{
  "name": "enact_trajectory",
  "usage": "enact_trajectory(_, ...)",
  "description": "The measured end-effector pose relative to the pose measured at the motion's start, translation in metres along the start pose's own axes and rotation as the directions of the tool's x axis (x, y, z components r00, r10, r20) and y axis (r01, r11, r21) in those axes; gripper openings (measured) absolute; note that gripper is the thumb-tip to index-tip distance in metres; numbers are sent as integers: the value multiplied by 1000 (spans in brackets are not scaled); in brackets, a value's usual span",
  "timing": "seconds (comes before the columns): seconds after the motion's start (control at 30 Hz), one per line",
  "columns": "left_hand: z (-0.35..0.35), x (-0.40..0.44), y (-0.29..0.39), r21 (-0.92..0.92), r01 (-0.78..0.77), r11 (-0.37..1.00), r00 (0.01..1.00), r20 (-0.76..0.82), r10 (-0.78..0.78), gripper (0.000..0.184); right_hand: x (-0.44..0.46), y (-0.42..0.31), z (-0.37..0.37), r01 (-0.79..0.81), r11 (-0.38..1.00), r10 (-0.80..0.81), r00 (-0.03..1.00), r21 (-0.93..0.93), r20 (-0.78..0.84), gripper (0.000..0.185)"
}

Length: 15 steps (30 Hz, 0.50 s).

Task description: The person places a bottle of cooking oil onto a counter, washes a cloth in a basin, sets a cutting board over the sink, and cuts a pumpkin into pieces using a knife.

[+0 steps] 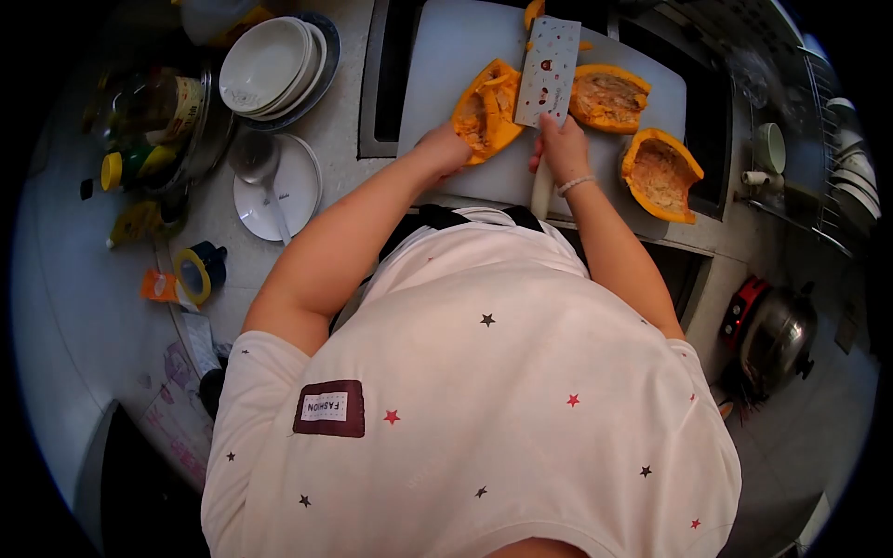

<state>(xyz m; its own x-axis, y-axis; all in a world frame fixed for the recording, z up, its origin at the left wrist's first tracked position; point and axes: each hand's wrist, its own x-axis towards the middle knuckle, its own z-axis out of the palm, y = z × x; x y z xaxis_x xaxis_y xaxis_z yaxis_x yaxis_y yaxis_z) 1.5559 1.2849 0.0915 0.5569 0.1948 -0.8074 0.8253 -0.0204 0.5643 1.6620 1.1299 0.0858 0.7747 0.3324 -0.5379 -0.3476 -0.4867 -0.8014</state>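
Note:
My left hand (445, 152) is closed round the near end of an orange pumpkin piece (498, 93), its stringy hollow facing up. In my right hand (562, 149) is the handle of a cleaver (547, 74) with a patterned white blade. The blade lies beside the held piece, close to its right edge; whether they touch I cannot tell. Right of the blade sit two more pumpkin pieces, one (609, 98) farther back and another (660, 175) nearer, both hollow side showing. Beneath everything is a white cutting board (446, 42). Small orange bits lie near the blade's far end.
Stacked bowls (265, 65) and a plate with a ladle (256, 160) stand on the left counter. Bottles (149, 112) and a tape roll (193, 272) are farther left. On the right are a dish rack (819, 139) and a lidded metal pot (779, 339).

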Motion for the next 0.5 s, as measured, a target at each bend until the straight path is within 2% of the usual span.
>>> enact_trajectory(0.13, -10, 8, 3, 39, -94, 995, 989, 118, 89, 31, 7, -9, 3, -100, 995, 102, 993, -25, 63, 30)
enact_trajectory(0.23, -10, 13, 8, 92, -42, 995, 994, 100, 33, 34, 18, -14, 9, -133, 987, 140, 988, -92, 69, 32)
enact_trajectory(0.33, -17, 11, 22, 272, -19, 962, 993, 121, -14, 35, 25, -22, 11, -175, 980, 183, 980, -94, 80, 34)
enact_trajectory(0.43, 5, 96, -53, 336, -245, 909, 957, -69, 283, 37, 24, -31, 20, -220, 975, 222, 974, -42, 49, 35)
enact_trajectory(0.47, 4, 95, -50, 354, -196, 914, 967, -82, 240, 38, 23, -33, 23, -233, 972, 234, 972, -24, 29, 36)
enact_trajectory(0.5, 5, 91, -44, 371, -147, 917, 976, -96, 195, 39, 22, -31, 25, -174, 983, 175, 985, -54, 9, 36)
